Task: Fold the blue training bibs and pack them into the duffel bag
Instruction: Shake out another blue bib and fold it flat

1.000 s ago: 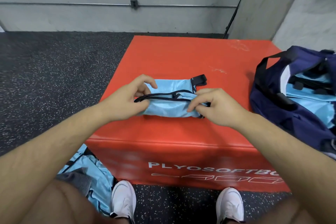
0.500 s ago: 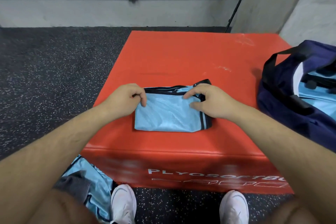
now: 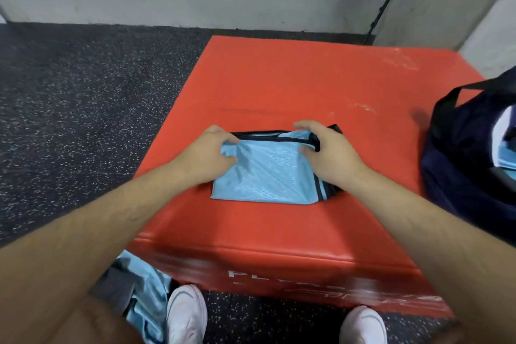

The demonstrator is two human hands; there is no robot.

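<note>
Both forearms come in from the near side of the folded bib (image 3: pixel 265 176). The left hand (image 3: pixel 206 155) pinches its far-left corner, fingers (image 3: pixel 223 137) curled in, and the right hand (image 3: pixel 328 149) is clawed over the far-right corner, thumb down on the fabric.
</note>
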